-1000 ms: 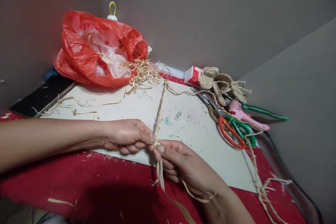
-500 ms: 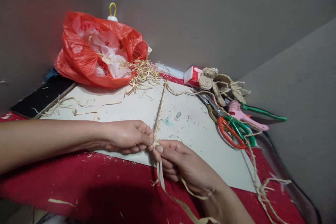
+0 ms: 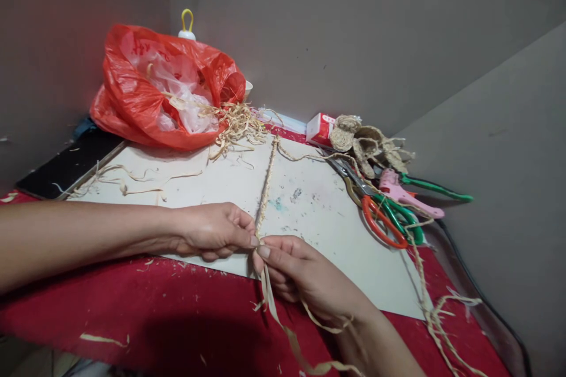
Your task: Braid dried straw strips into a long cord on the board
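Note:
A thin braided cord (image 3: 267, 185) of pale plant fibre runs from the far side of the white board (image 3: 336, 259) toward me. At its near end my left hand (image 3: 227, 232) pinches the braid between thumb and fingers. Close against it, my right hand (image 3: 296, 265) is closed on the same end, thumb on top. Loose flat fibre strips (image 3: 287, 333) hang from under the right fingers over the red cloth (image 3: 186, 318). The exact crossing of the strands is hidden by my fingertips.
A red plastic bag (image 3: 132, 106) and a heap of fibre scraps (image 3: 241, 126) lie at the back. To the right are orange-handled scissors (image 3: 382, 230), green-handled scissors (image 3: 407, 221), a pink glue gun (image 3: 400, 191) and coiled braid (image 3: 347, 132). A black flat object (image 3: 66, 159) sits at left.
Both hands stay at the braid's near end, and the fingertips have drawn slightly closer together. The whole view has shifted a little.

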### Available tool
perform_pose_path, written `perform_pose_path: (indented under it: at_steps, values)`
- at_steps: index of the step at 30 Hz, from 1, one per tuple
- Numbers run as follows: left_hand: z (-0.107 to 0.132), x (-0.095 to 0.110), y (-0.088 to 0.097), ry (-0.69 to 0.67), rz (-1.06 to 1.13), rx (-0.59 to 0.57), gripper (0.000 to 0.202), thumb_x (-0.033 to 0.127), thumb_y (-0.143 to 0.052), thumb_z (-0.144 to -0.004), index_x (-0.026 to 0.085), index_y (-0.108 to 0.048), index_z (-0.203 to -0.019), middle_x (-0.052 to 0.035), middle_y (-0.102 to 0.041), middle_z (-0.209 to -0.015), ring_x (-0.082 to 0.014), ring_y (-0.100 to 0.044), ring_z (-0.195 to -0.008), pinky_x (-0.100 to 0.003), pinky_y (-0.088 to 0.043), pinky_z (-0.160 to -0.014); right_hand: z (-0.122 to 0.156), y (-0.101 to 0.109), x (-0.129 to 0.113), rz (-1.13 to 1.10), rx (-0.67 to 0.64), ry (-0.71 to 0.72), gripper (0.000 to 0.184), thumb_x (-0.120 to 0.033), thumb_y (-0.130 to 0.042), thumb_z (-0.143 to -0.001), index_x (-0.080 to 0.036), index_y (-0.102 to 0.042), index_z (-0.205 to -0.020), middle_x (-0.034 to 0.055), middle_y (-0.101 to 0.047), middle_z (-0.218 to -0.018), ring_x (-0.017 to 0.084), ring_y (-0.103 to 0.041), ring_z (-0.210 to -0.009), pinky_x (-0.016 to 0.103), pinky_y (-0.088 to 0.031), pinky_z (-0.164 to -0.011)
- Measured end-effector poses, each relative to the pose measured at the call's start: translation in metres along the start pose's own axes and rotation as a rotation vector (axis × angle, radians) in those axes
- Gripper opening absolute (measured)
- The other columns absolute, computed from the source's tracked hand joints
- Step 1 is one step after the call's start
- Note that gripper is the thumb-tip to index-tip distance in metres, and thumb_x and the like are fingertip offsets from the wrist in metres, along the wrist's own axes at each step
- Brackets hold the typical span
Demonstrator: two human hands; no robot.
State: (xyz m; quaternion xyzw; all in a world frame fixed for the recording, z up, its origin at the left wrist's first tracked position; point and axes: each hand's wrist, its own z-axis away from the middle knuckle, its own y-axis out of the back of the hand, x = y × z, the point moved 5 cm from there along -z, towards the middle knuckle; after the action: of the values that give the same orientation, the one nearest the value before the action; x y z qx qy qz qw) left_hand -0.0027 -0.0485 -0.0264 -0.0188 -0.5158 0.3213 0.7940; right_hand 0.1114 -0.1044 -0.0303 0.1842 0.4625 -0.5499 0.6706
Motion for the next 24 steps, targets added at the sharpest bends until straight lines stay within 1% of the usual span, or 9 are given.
perform_pose_path:
  at_steps: [4,6,9,11,13,16,18,21,24]
  values:
    - [0.000,0.001,-0.001,-0.059,-0.016,-0.004,0.023,0.034,-0.064,-0.076,0.017,-0.049,-0.073,0.0050,-0.054,-0.054,-0.0031,-0.021,-0.034,-0.017,-0.015,-0.030,0.003,0.002,-0.003,0.099,0.007,0.031,0.035,-0.047,-0.053,-0.087,-0.014,-0.064,-0.086,-0.0102,-0.027,-0.046,0.006,-0.018,-0.041,0.021,-0.013,-0.040]
    - [0.000,0.002,-0.001,-0.076,-0.015,0.004,0.021,0.032,-0.062,-0.077,0.016,-0.049,-0.073,0.0022,-0.060,-0.062,-0.0025,-0.023,-0.034,-0.017,-0.016,-0.030,0.004,0.004,-0.005,0.170,0.020,0.037,0.037,-0.048,-0.051,-0.088,-0.014,-0.065,-0.091,-0.0097,-0.026,-0.048,0.007,-0.019,-0.043,0.022,-0.012,-0.041]
    - [0.001,0.002,-0.001,-0.067,-0.011,0.035,0.020,0.032,-0.062,-0.077,0.017,-0.050,-0.073,0.0058,-0.054,-0.054,-0.0028,-0.022,-0.033,-0.017,-0.017,-0.030,0.006,0.010,-0.006,0.243,0.049,0.047,0.036,-0.049,-0.052,-0.087,-0.015,-0.064,-0.087,-0.0086,-0.028,-0.049,0.007,-0.022,-0.046,0.022,-0.014,-0.043]
    - [0.002,0.002,0.000,-0.059,-0.014,0.057,0.022,0.035,-0.064,-0.076,0.017,-0.050,-0.073,0.0100,-0.041,-0.042,-0.0037,-0.019,-0.033,-0.017,-0.016,-0.030,0.007,0.014,-0.007,0.263,0.073,0.058,0.035,-0.049,-0.053,-0.086,-0.016,-0.061,-0.080,-0.0080,-0.029,-0.051,0.007,-0.021,-0.047,0.022,-0.015,-0.043]
    - [0.001,0.002,0.001,-0.060,-0.017,0.072,0.023,0.036,-0.065,-0.074,0.018,-0.051,-0.072,0.0119,-0.031,-0.038,-0.0045,-0.018,-0.033,-0.018,-0.015,-0.031,0.008,0.017,-0.008,0.294,0.096,0.057,0.033,-0.048,-0.054,-0.086,-0.016,-0.059,-0.076,-0.0081,-0.029,-0.052,0.007,-0.020,-0.047,0.022,-0.014,-0.043]
    - [0.000,0.001,0.000,-0.071,-0.037,0.086,0.022,0.035,-0.064,-0.074,0.018,-0.050,-0.071,0.0120,-0.030,-0.038,-0.0048,-0.017,-0.033,-0.019,-0.013,-0.032,0.009,0.019,-0.009,0.339,0.101,0.042,0.032,-0.046,-0.053,-0.087,-0.016,-0.060,-0.078,-0.0090,-0.028,-0.049,0.007,-0.018,-0.044,0.022,-0.013,-0.041]
    - [-0.002,0.001,0.000,-0.119,-0.075,0.127,0.022,0.034,-0.062,-0.074,0.017,-0.050,-0.069,0.0107,-0.036,-0.040,-0.0043,-0.021,-0.035,-0.019,-0.015,-0.036,0.008,0.019,-0.009,0.332,0.097,0.043,0.032,-0.045,-0.052,-0.087,-0.016,-0.060,-0.078,-0.0097,-0.027,-0.046,0.006,-0.019,-0.042,0.022,-0.012,-0.040]
    - [-0.002,0.004,0.001,-0.214,-0.180,0.207,0.021,0.031,-0.060,-0.074,0.014,-0.050,-0.065,0.0075,-0.044,-0.048,-0.0042,-0.030,-0.044,-0.018,-0.020,-0.043,0.006,0.016,-0.008,0.236,0.090,0.052,0.031,-0.044,-0.054,-0.086,-0.016,-0.058,-0.073,-0.0101,-0.027,-0.043,0.006,-0.018,-0.040,0.022,-0.011,-0.039]
    - [0.000,0.005,-0.001,-0.218,-0.289,0.239,0.019,0.028,-0.059,-0.074,0.014,-0.050,-0.065,0.0088,-0.041,-0.048,-0.0042,-0.028,-0.045,-0.018,-0.020,-0.045,0.007,0.007,-0.004,0.067,0.105,0.051,0.029,-0.041,-0.056,-0.084,-0.016,-0.056,-0.069,-0.0105,-0.028,-0.042,0.005,-0.016,-0.038,0.021,-0.011,-0.037]
